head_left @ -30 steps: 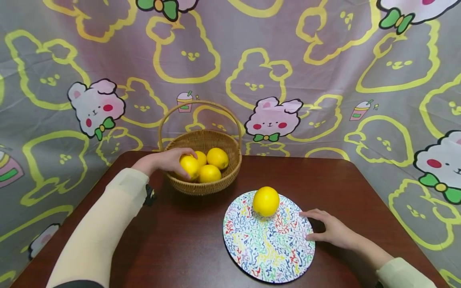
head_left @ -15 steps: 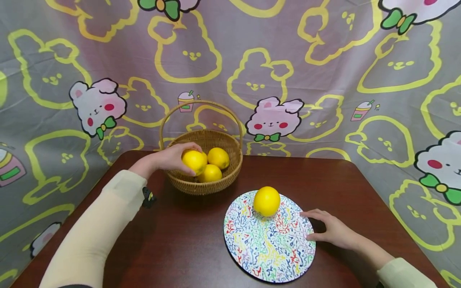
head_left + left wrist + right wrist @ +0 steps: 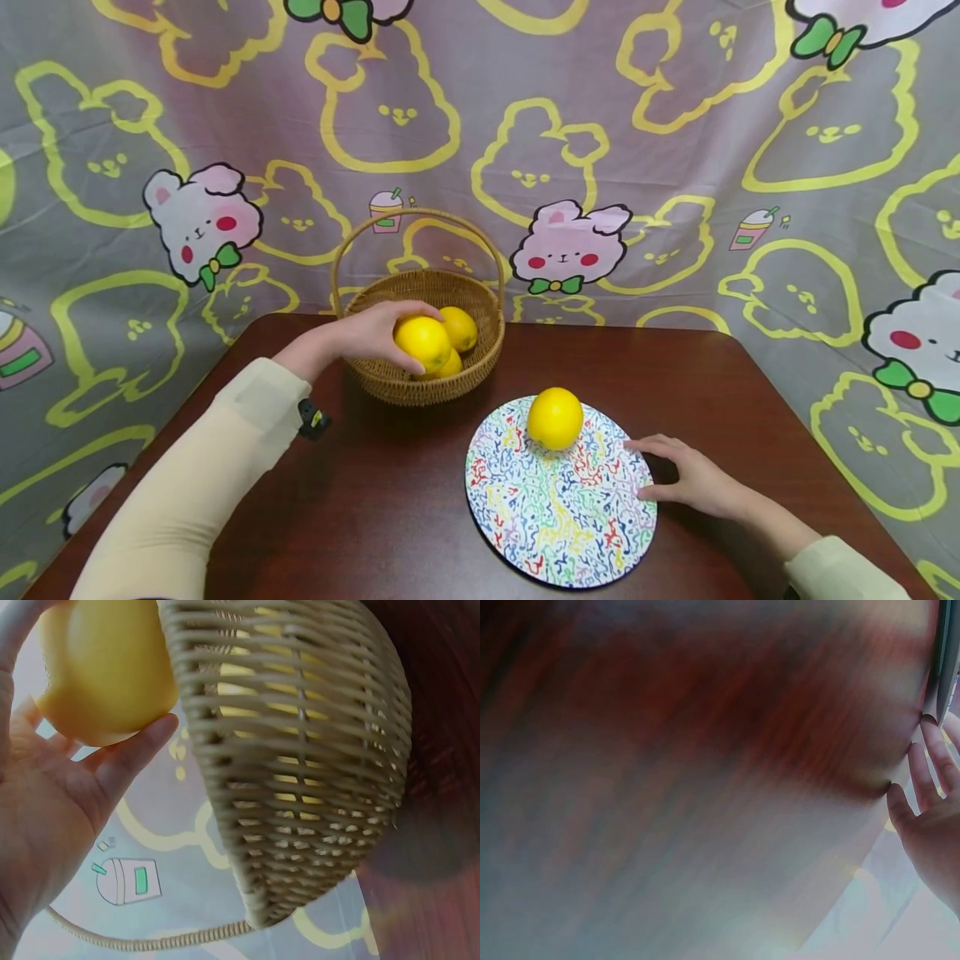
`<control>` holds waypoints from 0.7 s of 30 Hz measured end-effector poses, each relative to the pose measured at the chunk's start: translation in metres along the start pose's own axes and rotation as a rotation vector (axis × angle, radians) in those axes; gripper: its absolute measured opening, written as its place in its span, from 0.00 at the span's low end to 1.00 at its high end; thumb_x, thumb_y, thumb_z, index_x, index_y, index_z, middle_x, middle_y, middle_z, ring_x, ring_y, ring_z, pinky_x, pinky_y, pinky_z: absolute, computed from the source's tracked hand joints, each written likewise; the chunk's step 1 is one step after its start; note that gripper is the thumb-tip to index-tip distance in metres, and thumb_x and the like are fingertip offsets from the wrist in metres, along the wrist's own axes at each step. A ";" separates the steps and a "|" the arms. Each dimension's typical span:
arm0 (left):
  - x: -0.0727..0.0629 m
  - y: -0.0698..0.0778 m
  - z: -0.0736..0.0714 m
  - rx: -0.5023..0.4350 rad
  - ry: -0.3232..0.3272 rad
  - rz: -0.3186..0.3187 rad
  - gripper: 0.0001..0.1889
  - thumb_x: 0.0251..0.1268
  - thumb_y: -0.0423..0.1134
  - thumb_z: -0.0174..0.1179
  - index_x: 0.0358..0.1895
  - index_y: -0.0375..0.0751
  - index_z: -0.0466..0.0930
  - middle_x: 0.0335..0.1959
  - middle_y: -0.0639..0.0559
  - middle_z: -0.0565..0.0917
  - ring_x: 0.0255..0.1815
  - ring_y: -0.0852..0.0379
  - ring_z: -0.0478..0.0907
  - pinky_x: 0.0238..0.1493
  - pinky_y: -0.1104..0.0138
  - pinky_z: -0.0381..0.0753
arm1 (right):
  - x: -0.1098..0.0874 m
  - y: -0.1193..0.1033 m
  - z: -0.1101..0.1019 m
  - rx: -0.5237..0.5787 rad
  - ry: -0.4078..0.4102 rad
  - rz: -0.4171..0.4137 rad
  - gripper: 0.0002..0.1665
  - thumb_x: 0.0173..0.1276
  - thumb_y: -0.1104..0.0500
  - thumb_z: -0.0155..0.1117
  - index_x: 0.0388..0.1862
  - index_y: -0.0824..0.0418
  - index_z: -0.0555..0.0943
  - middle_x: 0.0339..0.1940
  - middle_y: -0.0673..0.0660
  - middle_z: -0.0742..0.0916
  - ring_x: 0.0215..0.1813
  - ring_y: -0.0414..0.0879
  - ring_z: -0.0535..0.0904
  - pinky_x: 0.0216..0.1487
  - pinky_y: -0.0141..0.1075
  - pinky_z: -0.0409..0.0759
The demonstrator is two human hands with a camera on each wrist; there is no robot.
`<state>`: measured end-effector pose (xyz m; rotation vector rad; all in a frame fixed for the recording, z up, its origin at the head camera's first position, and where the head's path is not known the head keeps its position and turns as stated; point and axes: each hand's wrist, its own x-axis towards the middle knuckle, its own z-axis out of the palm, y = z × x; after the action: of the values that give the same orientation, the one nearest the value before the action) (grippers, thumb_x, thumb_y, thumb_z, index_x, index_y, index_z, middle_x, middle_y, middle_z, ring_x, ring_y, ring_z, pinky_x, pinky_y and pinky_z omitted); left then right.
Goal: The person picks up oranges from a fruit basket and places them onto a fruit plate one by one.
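Observation:
My left hand [image 3: 367,332] grips a yellow lemon [image 3: 422,343] between thumb and fingers. In the left wrist view that lemon [image 3: 109,671] shows level with the basket's rim, overlapping it. Below and behind it, two more lemons [image 3: 461,328] lie in the wicker basket [image 3: 420,392], one partly hidden. Another lemon [image 3: 555,419] sits on a round white plate [image 3: 517,508] patterned with coloured squiggles, near its far edge. My right hand [image 3: 693,479] rests on the table, its thumb and fingertips spread at the plate's right rim.
The basket's tall arched handle [image 3: 420,213] stands up over the lemons. A dark red-brown wooden table [image 3: 375,500] carries everything. A patterned cloth [image 3: 675,125] hangs just behind the table and along its sides.
My left hand has lifted its lemon and moved it to the right across the basket, over the other lemons. The right hand, plate and its lemon have stayed put.

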<state>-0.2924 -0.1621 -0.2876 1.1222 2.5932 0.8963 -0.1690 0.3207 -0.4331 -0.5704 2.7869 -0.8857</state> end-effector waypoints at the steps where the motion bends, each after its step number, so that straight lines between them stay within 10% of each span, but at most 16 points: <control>1: 0.000 0.002 0.001 -0.005 0.000 0.000 0.38 0.45 0.47 0.77 0.63 0.46 0.72 0.55 0.49 0.76 0.49 0.50 0.73 0.50 0.55 0.73 | 0.000 0.000 0.000 0.000 0.000 -0.001 0.39 0.53 0.41 0.75 0.64 0.52 0.77 0.57 0.56 0.79 0.56 0.56 0.72 0.55 0.62 0.71; 21: 0.007 0.031 0.024 -0.035 -0.035 0.140 0.38 0.43 0.46 0.78 0.62 0.48 0.72 0.57 0.55 0.74 0.51 0.52 0.72 0.50 0.55 0.73 | 0.000 0.000 0.000 -0.008 0.005 -0.003 0.40 0.53 0.42 0.75 0.64 0.52 0.77 0.57 0.56 0.79 0.57 0.57 0.72 0.56 0.63 0.70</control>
<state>-0.2696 -0.1298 -0.2881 1.3105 2.4866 0.9384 -0.1693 0.3208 -0.4335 -0.5747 2.7955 -0.8784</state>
